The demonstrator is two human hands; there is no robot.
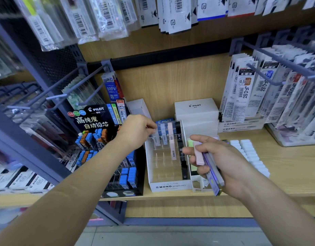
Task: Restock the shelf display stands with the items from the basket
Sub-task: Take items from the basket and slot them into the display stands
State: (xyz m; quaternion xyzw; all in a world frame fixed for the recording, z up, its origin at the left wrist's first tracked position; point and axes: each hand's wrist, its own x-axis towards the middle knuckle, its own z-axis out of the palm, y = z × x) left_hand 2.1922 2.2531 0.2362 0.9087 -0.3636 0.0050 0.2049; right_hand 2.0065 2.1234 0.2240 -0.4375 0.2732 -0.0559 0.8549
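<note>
Wooden shelf board [286, 167] runs across in front of me at about waist height, with pale floor tiles below its front edge. Nearest to me, my right hand [222, 162] hovers palm-up just above the board, its fingers curled round a bundle of slim cases [209, 167], pink, grey and purple, fanned out with their ends pointing down toward me. My left hand [135, 130] reaches further in, arm stretched forward and wrist bent to the right, thumb and fingertips pinching the top of a pale case [155, 139] that stands in the back left slot of the white display stand [169, 187]. That stand sits on the board between my two hands; a pink case [171, 144] leans in it beside the pale one, and a column of black cases [183, 167] fills its right side. Just left of it stands a black display stand [100, 121] with blue and orange cases. White boxes [195, 109] are stacked against the wooden back panel behind, and refill packets [245, 89] hang from hooks at the far right.
</note>
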